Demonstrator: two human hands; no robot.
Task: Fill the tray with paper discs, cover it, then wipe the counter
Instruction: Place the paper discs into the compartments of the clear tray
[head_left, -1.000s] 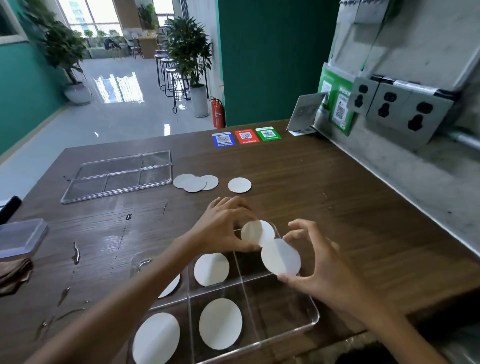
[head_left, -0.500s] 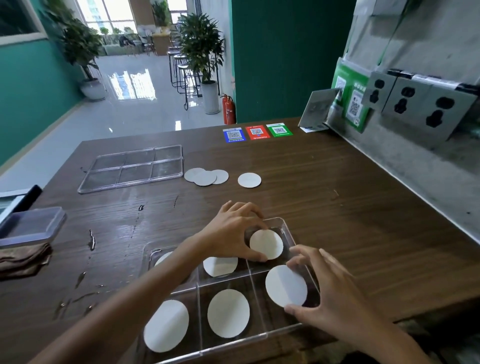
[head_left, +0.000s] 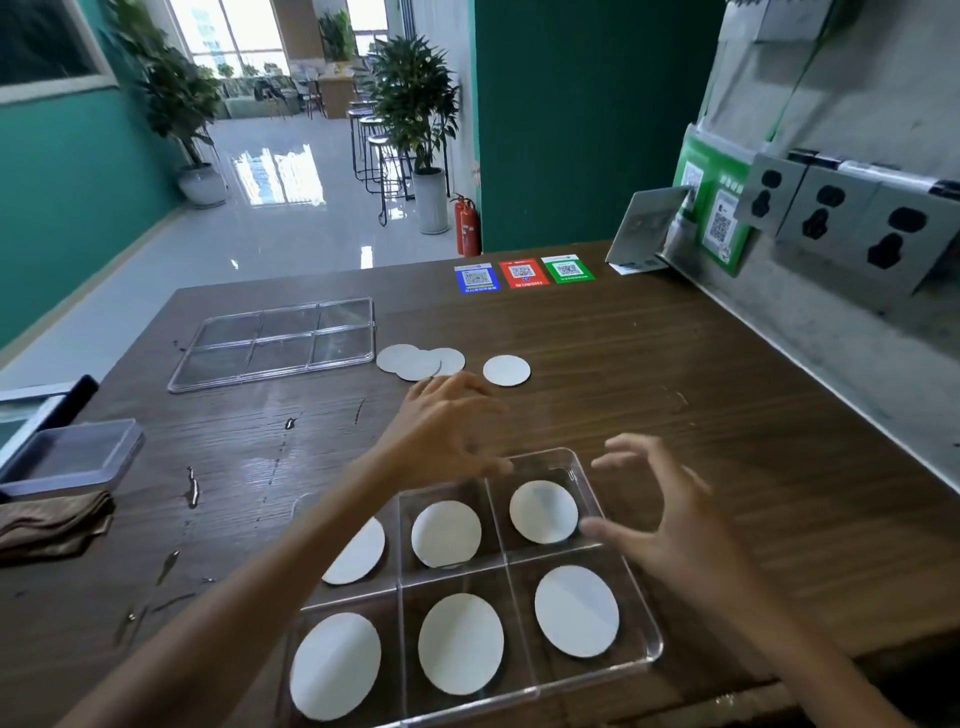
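A clear six-compartment tray (head_left: 647, 631) sits at the counter's near edge with one white paper disc (head_left: 576, 611) in each compartment; my left forearm hides part of the far-left one. My left hand (head_left: 447, 428) hovers above the tray's far edge, fingers spread and blurred, holding nothing. To the tray's right my right hand (head_left: 670, 525) is lifted with fingers spread and empty. The clear tray lid (head_left: 275, 343) lies flat at the far left. Several spare discs (head_left: 421, 361) lie beyond my left hand. A folded brown cloth (head_left: 52, 522) rests at the left edge.
Water drops (head_left: 192, 486) and streaks mark the wooden counter (head_left: 727, 415) left of the tray. A frosted plastic box (head_left: 72, 457) stands above the cloth. Three QR cards (head_left: 522, 274) lie at the far edge. A grey wall with sockets (head_left: 831, 218) runs along the right.
Both hands let go of their discs, which now lie in the two right-hand compartments. Both hands have lifted off the tray, the left one moving away toward the spare discs.
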